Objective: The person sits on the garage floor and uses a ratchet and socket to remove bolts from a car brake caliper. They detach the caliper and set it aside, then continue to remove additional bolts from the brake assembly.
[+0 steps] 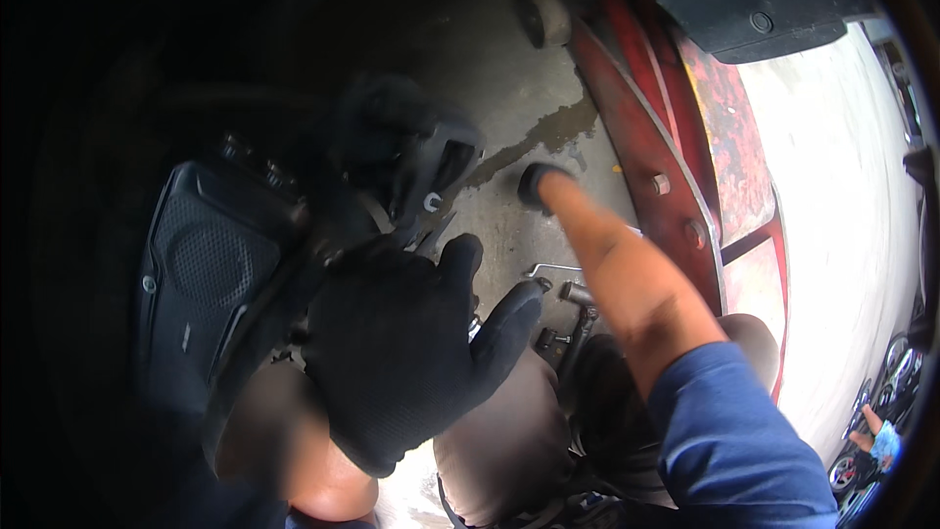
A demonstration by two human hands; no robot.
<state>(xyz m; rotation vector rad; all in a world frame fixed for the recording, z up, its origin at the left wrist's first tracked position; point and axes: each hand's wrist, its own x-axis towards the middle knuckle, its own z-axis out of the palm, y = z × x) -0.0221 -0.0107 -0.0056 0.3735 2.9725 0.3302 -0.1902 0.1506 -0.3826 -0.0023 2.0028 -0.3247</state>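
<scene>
Clock positions are read from the centre of the view. At 7 o'clock, the left hand (397, 358), in a black glove, spreads over the foreground, back upward. Its thumb and forefinger stand well apart; the other fingers merge into shadow, so whether they grip anything cannot be told. Just beyond its fingers, between 10 and 11 o'clock, lies the dark machine part (452, 159), with a small pale metal hook shape (431, 203) at its lower edge; contact with the hand cannot be made out.

Near the centre, toward 2 o'clock, the right hand (535, 186), dark-gloved and blurred, reaches out over the floor (504, 78). Its fingers are not distinct; neither their opening nor any hold can be told.

At 4 o'clock, between the left thumb and the right forearm, lie a thin bent rod (554, 265) and a tool with a thick metal head (576, 292).

A black cover (211, 250) with a round mesh patch stands at 9 o'clock, a red metal frame (641, 122) at 2 o'clock. A dark wet streak (558, 129) marks the floor at 1 o'clock.
</scene>
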